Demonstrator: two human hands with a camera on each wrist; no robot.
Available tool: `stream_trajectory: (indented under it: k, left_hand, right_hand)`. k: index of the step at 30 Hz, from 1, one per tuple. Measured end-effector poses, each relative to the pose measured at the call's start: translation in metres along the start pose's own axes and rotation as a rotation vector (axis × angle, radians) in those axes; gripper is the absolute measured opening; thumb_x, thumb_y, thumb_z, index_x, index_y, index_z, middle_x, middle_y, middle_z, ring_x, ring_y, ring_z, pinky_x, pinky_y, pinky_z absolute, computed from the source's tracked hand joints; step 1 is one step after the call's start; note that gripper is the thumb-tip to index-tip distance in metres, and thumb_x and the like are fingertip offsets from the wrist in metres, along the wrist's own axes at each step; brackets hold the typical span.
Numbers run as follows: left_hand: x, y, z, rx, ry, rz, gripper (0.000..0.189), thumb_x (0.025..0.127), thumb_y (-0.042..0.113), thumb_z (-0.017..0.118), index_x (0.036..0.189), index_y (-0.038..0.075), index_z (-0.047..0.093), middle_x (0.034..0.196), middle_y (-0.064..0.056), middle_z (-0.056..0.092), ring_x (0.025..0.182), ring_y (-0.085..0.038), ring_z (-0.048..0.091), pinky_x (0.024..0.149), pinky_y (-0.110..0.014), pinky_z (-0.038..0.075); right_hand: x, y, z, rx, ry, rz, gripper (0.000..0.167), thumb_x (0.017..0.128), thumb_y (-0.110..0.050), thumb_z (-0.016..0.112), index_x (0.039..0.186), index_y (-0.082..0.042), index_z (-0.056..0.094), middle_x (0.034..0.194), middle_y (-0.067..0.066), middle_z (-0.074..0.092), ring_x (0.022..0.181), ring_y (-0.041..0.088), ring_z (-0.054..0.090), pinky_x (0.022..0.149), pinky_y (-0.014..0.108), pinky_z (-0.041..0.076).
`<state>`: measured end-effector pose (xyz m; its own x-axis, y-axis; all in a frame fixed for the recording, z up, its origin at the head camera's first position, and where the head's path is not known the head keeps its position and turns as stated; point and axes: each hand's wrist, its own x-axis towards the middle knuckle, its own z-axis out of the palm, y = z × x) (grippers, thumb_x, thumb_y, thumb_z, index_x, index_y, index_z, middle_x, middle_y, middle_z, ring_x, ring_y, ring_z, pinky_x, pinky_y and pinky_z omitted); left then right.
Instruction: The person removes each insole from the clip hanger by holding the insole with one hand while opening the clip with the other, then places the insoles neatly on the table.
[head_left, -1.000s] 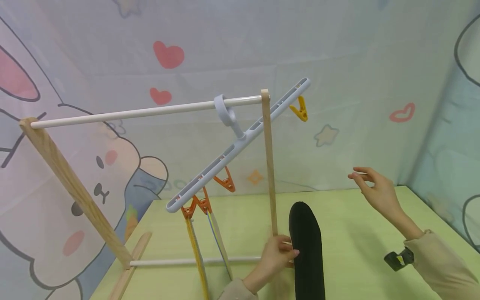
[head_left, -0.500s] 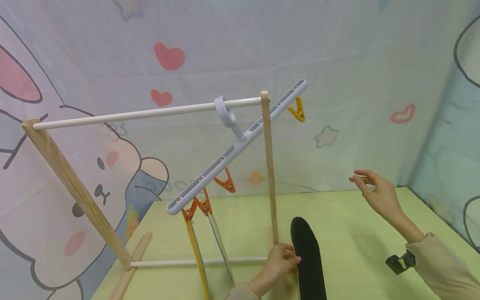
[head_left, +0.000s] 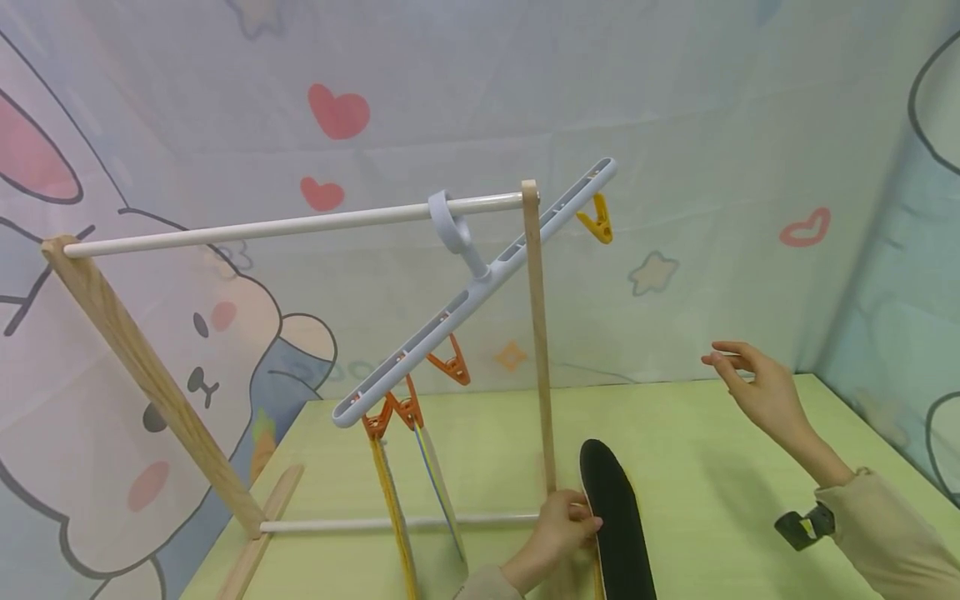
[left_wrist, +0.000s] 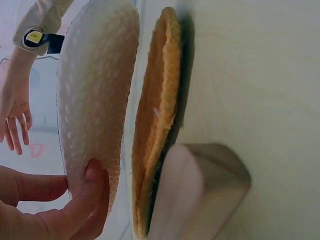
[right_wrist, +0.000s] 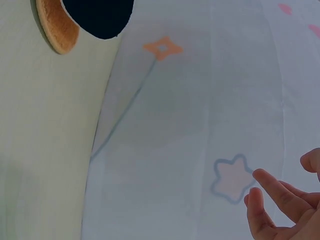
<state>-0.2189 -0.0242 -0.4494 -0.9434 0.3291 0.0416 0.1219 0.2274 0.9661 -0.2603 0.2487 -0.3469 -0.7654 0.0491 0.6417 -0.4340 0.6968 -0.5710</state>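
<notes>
Pale cartoon cloth [head_left: 675,100] covers the far wall and the sides, above a light yellow-green bench [head_left: 675,417]. On the left stands a wooden drying rack [head_left: 300,225] with white rails, and a grey hanger [head_left: 487,282] hooks over its top rail. Near the rack's right post, the left hand [head_left: 555,525] holds a black insole [head_left: 615,525] tilted above the bench, fingers pinching its left edge; just beneath lies an orange fuzzy insole [left_wrist: 162,85]. Off to the right, the right hand [head_left: 761,387] hangs in the air, fingers loosely bent and holding nothing. Smallest are the orange clips [head_left: 408,408], two with thin strips below them, and a yellow clip [head_left: 597,221] at the hanger's far end. Thin as it looks, the black insole should be light, springy and hard to break; its pale, bumpy underside may slide a little, so a pinch across the side edge suits it. Compared with a second ago, its tip sits lower, and orange now shows past its edges, while the right hand has barely shifted.
</notes>
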Motion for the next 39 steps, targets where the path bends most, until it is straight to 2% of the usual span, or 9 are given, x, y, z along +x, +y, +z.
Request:
stream_trajectory:
  k: [9, 15, 24, 30, 35, 39]
  left_hand:
    - [0.004, -0.009, 0.003, 0.027, 0.031, 0.013, 0.021, 0.077, -0.009, 0.059, 0.096, -0.014, 0.052, 0.081, -0.023, 0.064, 0.069, -0.027, 0.065, 0.059, -0.027, 0.054]
    - [0.004, -0.014, 0.004, 0.03, 0.034, -0.007, 0.019, 0.077, -0.009, 0.059, 0.096, -0.013, 0.053, 0.08, -0.021, 0.064, 0.069, -0.025, 0.065, 0.059, -0.027, 0.054]
    - [0.005, -0.015, 0.005, 0.111, 0.04, 0.0, 0.02, 0.077, -0.007, 0.06, 0.095, -0.012, 0.053, 0.083, -0.02, 0.062, 0.076, -0.026, 0.063, 0.061, -0.028, 0.053]
    - [0.001, -0.011, 0.006, 0.126, 0.011, 0.041, 0.019, 0.076, -0.01, 0.057, 0.094, -0.015, 0.052, 0.083, -0.022, 0.06, 0.072, -0.029, 0.063, 0.057, -0.026, 0.053]
    - [-0.005, -0.006, 0.005, 0.221, -0.006, 0.062, 0.017, 0.078, -0.004, 0.058, 0.094, -0.01, 0.056, 0.085, -0.019, 0.061, 0.072, -0.023, 0.062, 0.058, -0.023, 0.05]
    - [-0.01, -0.001, 0.004, 0.293, -0.007, 0.086, 0.03, 0.08, 0.005, 0.058, 0.104, -0.014, 0.053, 0.099, -0.025, 0.059, 0.088, -0.033, 0.059, 0.071, -0.033, 0.051]
  right_hand:
    - [-0.001, 0.001, 0.002, -0.002, -0.002, 0.007, 0.031, 0.092, -0.022, 0.048, 0.113, 0.0, 0.055, 0.087, -0.045, 0.044, 0.073, -0.027, 0.043, 0.051, 0.011, 0.045]
    - [-0.002, 0.002, 0.003, -0.002, -0.004, 0.007, 0.031, 0.092, -0.021, 0.048, 0.113, 0.0, 0.055, 0.087, -0.043, 0.045, 0.071, -0.026, 0.044, 0.049, 0.013, 0.044]
    - [-0.005, 0.005, 0.004, 0.022, -0.024, 0.013, 0.031, 0.092, -0.021, 0.048, 0.114, 0.0, 0.055, 0.088, -0.043, 0.046, 0.074, -0.025, 0.046, 0.051, 0.012, 0.046]
    - [-0.005, 0.006, 0.005, 0.016, -0.026, 0.014, 0.031, 0.092, -0.021, 0.048, 0.114, 0.0, 0.055, 0.09, -0.04, 0.048, 0.074, -0.025, 0.045, 0.053, 0.011, 0.046]
    - [-0.006, 0.005, 0.006, 0.004, -0.032, 0.024, 0.032, 0.092, -0.022, 0.047, 0.115, 0.0, 0.055, 0.092, -0.033, 0.053, 0.076, -0.025, 0.044, 0.053, 0.013, 0.047]
    - [-0.007, 0.005, 0.007, 0.006, -0.035, 0.025, 0.032, 0.092, -0.022, 0.047, 0.114, 0.0, 0.055, 0.092, -0.032, 0.053, 0.077, -0.025, 0.044, 0.052, 0.013, 0.047]
